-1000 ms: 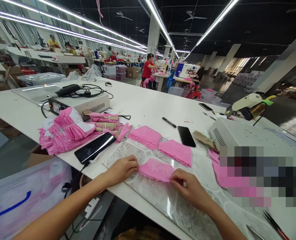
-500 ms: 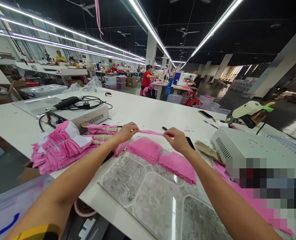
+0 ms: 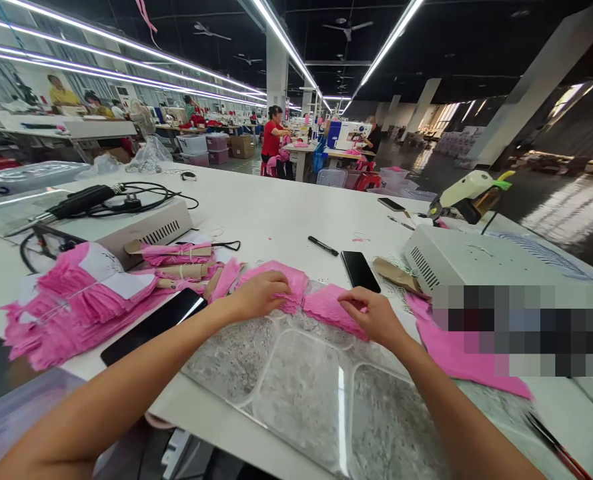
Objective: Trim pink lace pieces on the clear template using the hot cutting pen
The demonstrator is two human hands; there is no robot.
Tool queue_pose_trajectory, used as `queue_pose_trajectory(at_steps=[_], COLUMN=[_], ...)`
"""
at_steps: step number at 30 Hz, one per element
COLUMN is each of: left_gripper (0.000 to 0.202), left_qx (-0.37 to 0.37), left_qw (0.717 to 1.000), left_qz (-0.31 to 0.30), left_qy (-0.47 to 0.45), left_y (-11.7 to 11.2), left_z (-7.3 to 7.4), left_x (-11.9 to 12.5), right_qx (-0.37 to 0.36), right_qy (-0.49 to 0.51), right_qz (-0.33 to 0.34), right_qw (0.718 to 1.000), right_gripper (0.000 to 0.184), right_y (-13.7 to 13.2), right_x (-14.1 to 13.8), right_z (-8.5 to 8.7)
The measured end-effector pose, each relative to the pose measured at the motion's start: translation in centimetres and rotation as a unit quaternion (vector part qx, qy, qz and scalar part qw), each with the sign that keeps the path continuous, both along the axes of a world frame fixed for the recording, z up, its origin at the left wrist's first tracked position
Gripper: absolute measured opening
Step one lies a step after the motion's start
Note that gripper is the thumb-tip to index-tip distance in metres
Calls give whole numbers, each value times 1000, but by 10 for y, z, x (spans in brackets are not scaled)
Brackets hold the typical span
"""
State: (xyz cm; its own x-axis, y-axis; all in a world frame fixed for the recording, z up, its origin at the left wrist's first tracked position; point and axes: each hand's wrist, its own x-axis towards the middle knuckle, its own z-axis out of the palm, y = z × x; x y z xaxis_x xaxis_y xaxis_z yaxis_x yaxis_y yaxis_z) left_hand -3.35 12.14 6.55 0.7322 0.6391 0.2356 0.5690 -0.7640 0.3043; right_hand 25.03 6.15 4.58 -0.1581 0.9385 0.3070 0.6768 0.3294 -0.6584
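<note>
Two stacks of cut pink fabric pieces lie side by side on a grey tile-patterned mat (image 3: 303,380). Over the left stack (image 3: 289,272) is my left hand (image 3: 260,295), its fingers bent together and their tips down at the fabric. My right hand (image 3: 373,315) is at the right stack (image 3: 329,308), thumb and forefinger pinched at its upper edge. Whatever either hand pinches is too small or hidden to make out. A narrow folded pink piece (image 3: 226,279) rests left of the left stack.
Tied bundles of pink fabric (image 3: 93,287) and a phone (image 3: 151,327) lie to my left, near a grey box (image 3: 141,230) with a corded tool (image 3: 83,200). Ahead are a pen (image 3: 323,246) and another phone (image 3: 360,271). Scissors (image 3: 559,443) and a machine box (image 3: 491,260) are at right.
The pink strip stretched between my hands is no longer seen there. Both hands have come down onto the stacks, and the view has turned to the right.
</note>
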Motion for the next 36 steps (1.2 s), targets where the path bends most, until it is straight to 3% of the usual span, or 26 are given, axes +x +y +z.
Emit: queue_pose_trajectory(at_steps=[5,10,18,25,29,32,36], left_gripper=[7,16,21,15,24,24,22], left_qx=[4,0,-2,14,20,17,3], left_qw=[997,995,993,996,997,996,991], left_qz=[-67,-55,-42,-40,-53,-71,-113], left_qy=[46,88,108,79,58,52,76], left_y=[-9,4,6,5,0,-13,-45], left_z=[-18,-21,-7,-2,5,8,6], left_x=[62,83,86,90,84,67,30], right_qx=[-36,-46,-37,28,63,75,75], right_qy=[-30,-46,-74,-153,-182,-193,-200], right_qz=[-36,-24,-25,-120,-137,-101,4], right_qw=[998,998,996,981,972,973,977], right_gripper=[23,24,20,26,11,16,18], right_y=[-25,-29,-28,-28,-26,-38,-74], right_x=[30,35,34,11,7,6,-9], right_z=[-17,-28,-25,-20,-21,-19,-17])
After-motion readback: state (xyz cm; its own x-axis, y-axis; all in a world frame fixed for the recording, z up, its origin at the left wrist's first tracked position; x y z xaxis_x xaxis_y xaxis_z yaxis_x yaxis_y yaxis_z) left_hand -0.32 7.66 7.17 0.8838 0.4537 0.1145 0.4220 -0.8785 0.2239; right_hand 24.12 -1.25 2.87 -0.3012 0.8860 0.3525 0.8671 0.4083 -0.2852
